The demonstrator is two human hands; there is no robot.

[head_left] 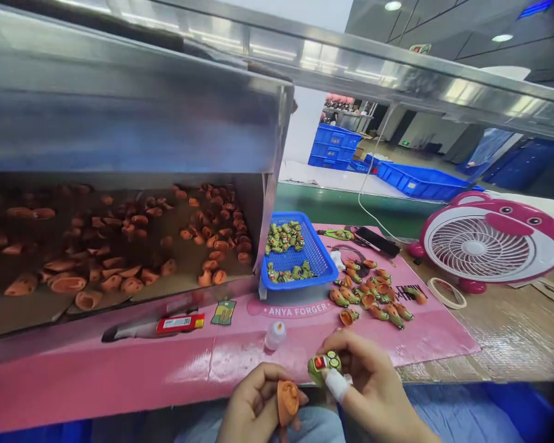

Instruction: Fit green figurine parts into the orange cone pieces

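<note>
Green figurine (324, 367) in right hand (372, 375)

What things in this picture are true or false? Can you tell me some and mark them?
The left hand holds an orange moulded piece. True.
The right hand holds a white plastic bottle. False: it holds a small green painted figure.
A white wrapping covers a finger of the right hand. True.
The blue plastic basket sits on a green mat. False: it sits on a pink sheet.
</note>
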